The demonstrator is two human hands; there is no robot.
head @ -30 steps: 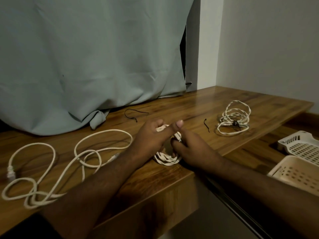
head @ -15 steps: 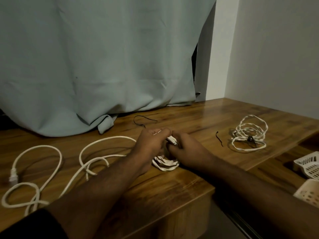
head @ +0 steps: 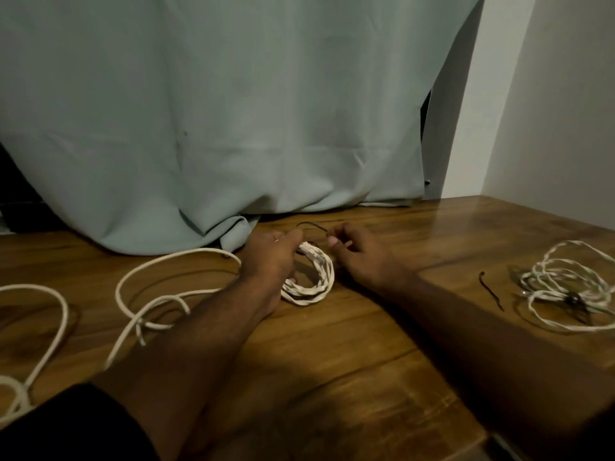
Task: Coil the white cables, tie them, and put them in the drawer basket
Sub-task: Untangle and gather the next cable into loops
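A small coiled white cable [head: 312,284] lies on the wooden table [head: 349,354] at the centre. My left hand [head: 269,261] grips the coil's top left, fingers curled round the strands near its plug end. Just right of the coil, my right hand [head: 359,257] has curled fingers and pinches the right end of a thin black tie [head: 311,224] that lies behind the coil. A second white cable coil [head: 565,287] with a black tie round it rests at the far right. The drawer basket is out of view.
A thick loose white cable [head: 149,294] sprawls over the table's left side. A spare black tie [head: 491,289] lies left of the tied coil. A pale green curtain [head: 233,128] hangs onto the table's back edge. A white wall [head: 559,111] stands to the right.
My right hand let go of the coil and moved back to the black tie. My left hand kept hold of the coil. The view swung left and the baskets left the frame.
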